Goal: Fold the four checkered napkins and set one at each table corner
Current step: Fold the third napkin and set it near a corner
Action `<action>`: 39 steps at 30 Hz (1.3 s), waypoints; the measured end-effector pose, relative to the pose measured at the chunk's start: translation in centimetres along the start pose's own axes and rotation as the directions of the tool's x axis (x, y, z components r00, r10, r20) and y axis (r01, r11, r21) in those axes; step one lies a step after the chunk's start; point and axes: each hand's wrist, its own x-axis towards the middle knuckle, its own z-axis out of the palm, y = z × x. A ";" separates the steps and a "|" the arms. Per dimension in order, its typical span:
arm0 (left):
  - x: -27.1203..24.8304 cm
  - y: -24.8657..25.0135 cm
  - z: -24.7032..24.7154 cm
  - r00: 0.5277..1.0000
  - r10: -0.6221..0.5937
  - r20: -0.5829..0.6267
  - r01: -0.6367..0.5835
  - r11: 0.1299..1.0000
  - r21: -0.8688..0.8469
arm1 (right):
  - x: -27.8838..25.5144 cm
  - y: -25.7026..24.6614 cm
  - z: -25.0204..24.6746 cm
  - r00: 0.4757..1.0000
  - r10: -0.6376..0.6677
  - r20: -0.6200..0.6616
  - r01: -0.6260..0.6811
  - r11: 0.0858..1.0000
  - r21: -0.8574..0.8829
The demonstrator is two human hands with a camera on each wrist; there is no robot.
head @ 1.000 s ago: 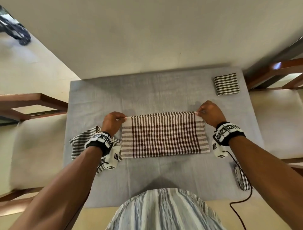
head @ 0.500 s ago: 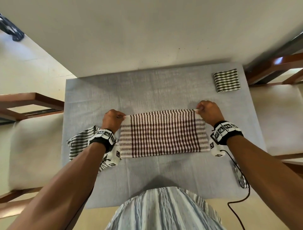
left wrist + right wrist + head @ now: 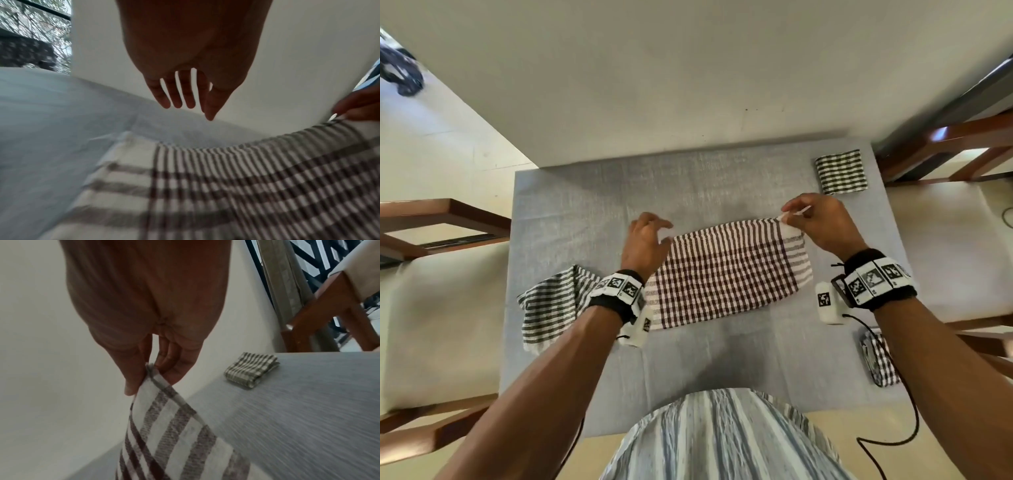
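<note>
A brown-and-white checkered napkin (image 3: 726, 270), folded to a long band, lies across the middle of the grey table (image 3: 688, 370). My right hand (image 3: 796, 216) pinches its far right corner (image 3: 152, 369) and lifts it off the cloth. My left hand (image 3: 654, 229) hovers over the napkin's left end with fingers (image 3: 174, 92) spread and nothing in them. A folded dark-striped napkin (image 3: 841, 171) sits at the far right corner. An unfolded striped napkin (image 3: 551, 305) lies at the left edge. Another checkered napkin (image 3: 880, 359) lies at the near right corner, partly hidden by my right arm.
Wooden chairs with pale cushions (image 3: 431, 308) stand on both sides of the table. A white wall (image 3: 688, 68) runs behind the far edge. A black cable (image 3: 904, 428) hangs from my right wrist. My striped shirt (image 3: 722, 435) overlaps the near edge.
My left hand has let go of the napkin's far left corner and opened, moving right over the cloth. My right hand has lifted its corner.
</note>
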 end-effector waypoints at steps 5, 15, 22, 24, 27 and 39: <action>-0.6 10.2 -3.0 0.961 0.277 0.008 -0.264 0.923 -0.281 | -3.2 -6.0 -1.7 0.997 -0.075 -0.024 0.078 0.984 0.163; -4.4 16.6 -9.0 0.932 0.363 -0.024 -0.287 0.693 -0.661 | -9.9 -14.1 -4.5 0.971 -0.232 -0.061 0.238 0.900 0.366; -6.1 17.3 -10.7 0.912 0.407 -0.049 -0.324 0.643 -0.694 | -12.3 -16.4 -5.6 0.948 -0.256 -0.188 0.309 0.885 0.349; -6.4 17.6 -10.9 0.926 0.371 -0.066 -0.304 0.633 -0.712 | -12.6 -16.9 -5.7 0.942 -0.265 -0.208 0.323 0.884 0.339; -6.5 18.2 -11.7 0.933 0.351 -0.077 -0.297 0.633 -0.715 | -12.8 -17.5 -6.2 0.934 -0.273 -0.232 0.340 0.877 0.338; -3.1 17.0 -14.7 0.964 0.148 -0.219 -0.256 0.724 -0.640 | -12.4 -13.5 -7.1 0.973 -0.214 -0.083 0.213 0.977 -0.024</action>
